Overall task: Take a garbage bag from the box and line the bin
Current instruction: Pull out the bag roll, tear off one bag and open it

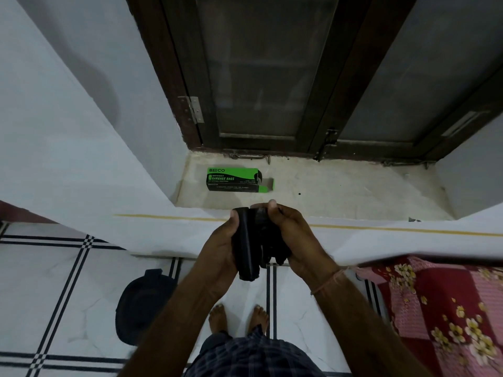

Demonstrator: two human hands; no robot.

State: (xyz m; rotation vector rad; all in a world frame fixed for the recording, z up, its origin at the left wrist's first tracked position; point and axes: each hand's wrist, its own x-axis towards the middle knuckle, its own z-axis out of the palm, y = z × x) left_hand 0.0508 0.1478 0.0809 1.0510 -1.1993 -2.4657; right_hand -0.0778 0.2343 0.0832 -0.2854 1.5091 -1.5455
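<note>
You hold a black roll of garbage bags (249, 246) in both hands above the tiled floor (68, 289), just in front of the window ledge (340, 191).

Your left hand (217, 248) is wrapped round the roll's left side, fingers closed on it; your right hand (294, 235) grips the loose crumpled plastic at the roll's right, thumb and fingertips pinching its upper edge. Beyond your hands, on the ledge, lies the green and black box (234, 180), one end flap open; it reads "BECO" and "GARBAGE BAGS", the smaller print too fine to make out. Down to your left a dark round bin (141, 303) stands on the floor, well apart from the roll. A red floral bedcover (441, 308) lies to your right.
</note>
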